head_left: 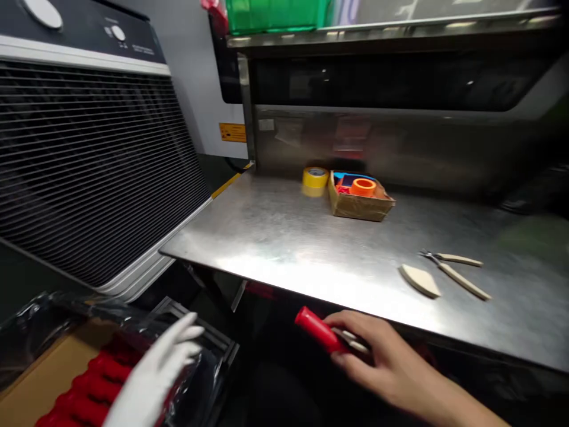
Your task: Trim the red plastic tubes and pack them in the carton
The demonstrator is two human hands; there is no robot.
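Observation:
My right hand point(377, 356), bare, grips a red plastic tube-like piece point(317, 328) in front of the table's near edge. Something pale shows between its fingers, too covered to name. At the lower left, my left hand point(155, 373) wears a white glove and has its fingers stretched out, with nothing visible in them. It hovers over a cardboard box point(57, 359) lined with black plastic. Several wavy red plastic pieces point(91, 385) lie side by side in that box; the glove hides part of them.
On the metal table point(275, 237) are cutting pliers point(448, 273), a beige wedge-shaped block point(420, 281), a yellow tape roll point(315, 178) and a small carton point(362, 207) holding an orange tape roll point(363, 187). A conveyor-like slatted machine panel point(89, 166) stands left; a shelf with a green bin point(275, 15) hangs above.

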